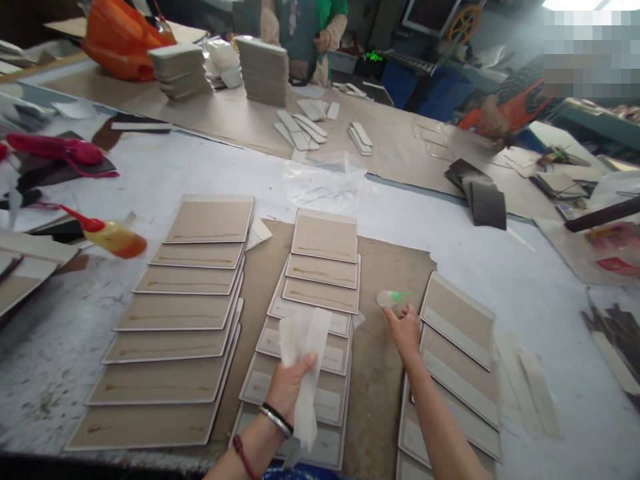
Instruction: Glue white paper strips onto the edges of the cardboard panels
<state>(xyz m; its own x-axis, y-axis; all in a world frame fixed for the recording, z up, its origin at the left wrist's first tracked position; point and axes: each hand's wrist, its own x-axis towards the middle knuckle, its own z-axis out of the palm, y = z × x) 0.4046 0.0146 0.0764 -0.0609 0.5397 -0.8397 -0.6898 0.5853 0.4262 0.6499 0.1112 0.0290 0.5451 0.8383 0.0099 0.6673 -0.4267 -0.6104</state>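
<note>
My left hand (290, 389) is closed around several thin white paper strips (303, 360) that stand up above the middle row of boards. Beneath it, tan boards with white borders (320, 293) overlap in a fanned column. My right hand (404, 328) reaches forward over the brown cardboard sheet (387, 267), its fingers stretched toward a small clear tape roll with a green mark (393, 297). The fingertips are just short of the small clear tape roll or barely touching it. A third fanned column of boards (457, 333) lies right beside that hand.
A larger fanned column of tan boards (185, 313) lies at the left. A glue bottle with a red nozzle (113, 237) sits further left. A crumpled clear plastic bag (325, 180), grey board stacks (263, 67) and dark pieces (483, 197) lie farther back. A person (305, 27) stands at the far table edge.
</note>
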